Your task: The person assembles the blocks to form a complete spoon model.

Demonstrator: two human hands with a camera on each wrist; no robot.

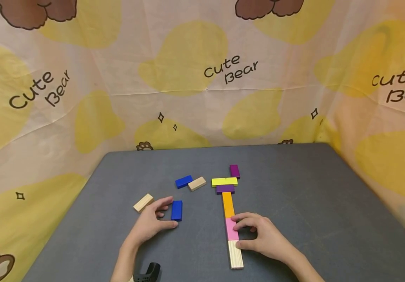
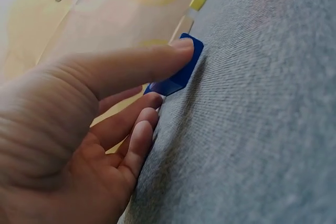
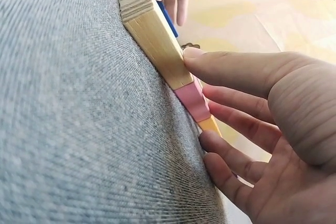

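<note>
My left hand (image 1: 149,221) pinches a blue wooden block (image 1: 177,213) end to end, its thumb on the near end and its fingertips at the far one. To the right, a row runs away from me: a plain wood block (image 1: 235,256), a pink block (image 1: 231,233), and an orange block (image 1: 227,205). A purple block (image 1: 225,190) and a yellow-green block (image 1: 224,182) lie crosswise at the row's far end. My right hand (image 1: 264,237) touches the row from the right, thumb (image 3: 197,56) at the plain block and relaxed fingers beside the pink one.
Beyond the yellow-green block lies a magenta block (image 1: 235,171). Another blue block (image 1: 184,181) and a plain block (image 1: 197,183) lie together at mid-left. One more plain block (image 1: 143,202) is just past my left hand. Printed cloth surrounds the grey table (image 1: 294,188).
</note>
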